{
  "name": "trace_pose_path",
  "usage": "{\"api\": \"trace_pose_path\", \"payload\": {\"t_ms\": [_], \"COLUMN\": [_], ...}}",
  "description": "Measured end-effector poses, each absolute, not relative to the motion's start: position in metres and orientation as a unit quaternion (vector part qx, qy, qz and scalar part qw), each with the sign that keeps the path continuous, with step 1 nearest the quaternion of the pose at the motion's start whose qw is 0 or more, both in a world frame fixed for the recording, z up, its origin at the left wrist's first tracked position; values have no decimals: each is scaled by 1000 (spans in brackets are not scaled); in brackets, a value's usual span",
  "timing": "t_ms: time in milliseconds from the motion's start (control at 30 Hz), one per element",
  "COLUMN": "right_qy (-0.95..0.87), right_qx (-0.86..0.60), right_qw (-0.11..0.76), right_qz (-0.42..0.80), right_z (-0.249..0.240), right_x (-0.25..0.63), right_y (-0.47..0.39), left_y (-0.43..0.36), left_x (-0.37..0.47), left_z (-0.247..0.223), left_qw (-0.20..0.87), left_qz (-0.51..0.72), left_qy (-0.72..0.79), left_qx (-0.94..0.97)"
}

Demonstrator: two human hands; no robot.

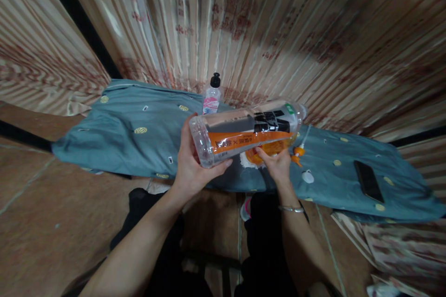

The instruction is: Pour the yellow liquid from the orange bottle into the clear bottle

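Observation:
A large clear bottle (244, 132) with an orange, black and green label is tilted nearly on its side, its neck to the right. My left hand (195, 167) is wrapped round its base end. Under its neck end is a container of orange liquid (256, 155), and my right hand (277, 162) grips this container, thumb on its near side. The large bottle partly hides the container and its opening. An orange pump top (297, 155) with a white tube lies just right of my right hand. Near it is a round white cap (308, 176).
A small clear bottle with a black top (211, 97) stands behind the large bottle. A black phone (368, 181) lies at the right on the blue cloth-covered surface (139, 148). Patterned curtains (230, 23) hang behind; dark bars (80, 18) stand at the left.

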State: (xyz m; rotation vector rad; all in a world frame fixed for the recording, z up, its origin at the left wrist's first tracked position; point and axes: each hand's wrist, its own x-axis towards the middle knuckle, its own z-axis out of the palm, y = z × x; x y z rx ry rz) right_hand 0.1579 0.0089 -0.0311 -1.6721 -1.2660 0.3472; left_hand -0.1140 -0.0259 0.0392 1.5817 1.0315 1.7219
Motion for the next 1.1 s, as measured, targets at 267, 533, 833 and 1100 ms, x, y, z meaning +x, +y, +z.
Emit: {"api": "trace_pose_path", "payload": {"t_ms": [267,533,833,1100], "right_qy": [-522,-513,-522,-518], "right_qx": [-688,-695,-689,-691], "right_qw": [483,480,483,485], "right_qz": [144,153,139,139], "right_z": [-31,-32,-31,-34], "right_x": [158,160,158,160], "right_y": [8,9,8,9], "left_y": [-26,-26,-25,-25], "left_x": [-114,-114,-114,-114], "left_z": [38,38,37,37], "left_qw": [289,289,286,280], "left_qz": [643,640,641,642], "left_qy": [392,394,396,393], "left_qx": [591,593,592,596]}}
